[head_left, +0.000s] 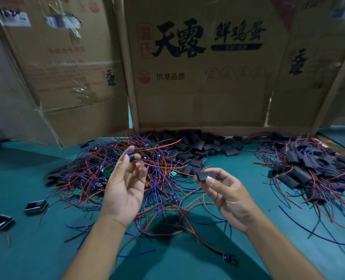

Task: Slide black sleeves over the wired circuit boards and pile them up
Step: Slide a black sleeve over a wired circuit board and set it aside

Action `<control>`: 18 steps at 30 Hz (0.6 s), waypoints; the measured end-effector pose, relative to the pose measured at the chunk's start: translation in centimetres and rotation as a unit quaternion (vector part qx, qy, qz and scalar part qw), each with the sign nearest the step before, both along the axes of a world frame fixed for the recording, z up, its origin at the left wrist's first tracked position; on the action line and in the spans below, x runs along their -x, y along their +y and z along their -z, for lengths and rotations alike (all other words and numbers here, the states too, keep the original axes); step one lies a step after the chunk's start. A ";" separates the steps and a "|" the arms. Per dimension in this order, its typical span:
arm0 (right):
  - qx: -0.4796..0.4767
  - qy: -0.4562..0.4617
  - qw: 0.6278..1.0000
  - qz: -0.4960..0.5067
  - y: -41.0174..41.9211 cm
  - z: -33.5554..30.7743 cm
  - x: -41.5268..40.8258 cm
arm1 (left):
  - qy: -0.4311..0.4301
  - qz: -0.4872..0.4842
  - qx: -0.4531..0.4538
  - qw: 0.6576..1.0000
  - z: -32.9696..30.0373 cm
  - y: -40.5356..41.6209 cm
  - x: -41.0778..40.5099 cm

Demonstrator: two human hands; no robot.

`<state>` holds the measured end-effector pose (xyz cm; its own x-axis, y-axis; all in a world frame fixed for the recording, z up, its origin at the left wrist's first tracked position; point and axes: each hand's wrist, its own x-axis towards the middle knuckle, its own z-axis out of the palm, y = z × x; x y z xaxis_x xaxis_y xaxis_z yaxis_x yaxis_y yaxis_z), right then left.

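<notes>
Left hand [125, 184] is raised over the tangle of unsleeved boards [115, 172], thumb and fingertips pinching a small wired circuit board [131, 156] whose red and blue leads trail off to the right, while the right hand [226, 190] pinches a flat black sleeve [205, 175] just above the green table [26, 249]. The two pieces sit near each other but apart, so this looks like the pairing-up step. Next, I'd say, the sleeve mouth must be opened and lined up with the board's end, and then the finished pile [309, 168] waits on the right.

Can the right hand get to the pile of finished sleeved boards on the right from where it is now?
Probably yes: the right hand, pinching a flat black sleeve, has only open green tabletop between it and the pile of sleeved boards.
</notes>
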<state>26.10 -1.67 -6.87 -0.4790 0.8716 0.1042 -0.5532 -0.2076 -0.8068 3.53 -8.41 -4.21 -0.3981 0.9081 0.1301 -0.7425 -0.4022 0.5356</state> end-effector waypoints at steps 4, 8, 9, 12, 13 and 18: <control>-0.005 0.017 1.000 0.000 -1.1 -0.1 1.1 | -0.017 -0.005 -0.014 1.000 -0.3 -0.2 0.0; -0.023 0.037 0.999 0.010 -1.7 -0.5 1.3 | -0.025 0.010 -0.021 0.999 -0.5 -0.3 -0.2; -0.023 0.043 0.999 0.012 -1.7 -0.5 1.3 | -0.025 0.016 -0.024 0.999 -0.5 -0.4 -0.3; -0.019 0.049 0.999 0.004 -1.8 -0.6 1.3 | -0.029 0.029 -0.031 0.999 -0.6 -0.5 -0.4; -0.021 0.046 0.999 -0.004 -1.8 -0.6 1.4 | -0.029 0.033 -0.030 0.999 -0.6 -0.5 -0.5; -0.026 0.041 0.999 -0.014 -2.0 -0.5 1.5 | -0.028 0.057 -0.029 0.998 -0.6 -0.5 -0.8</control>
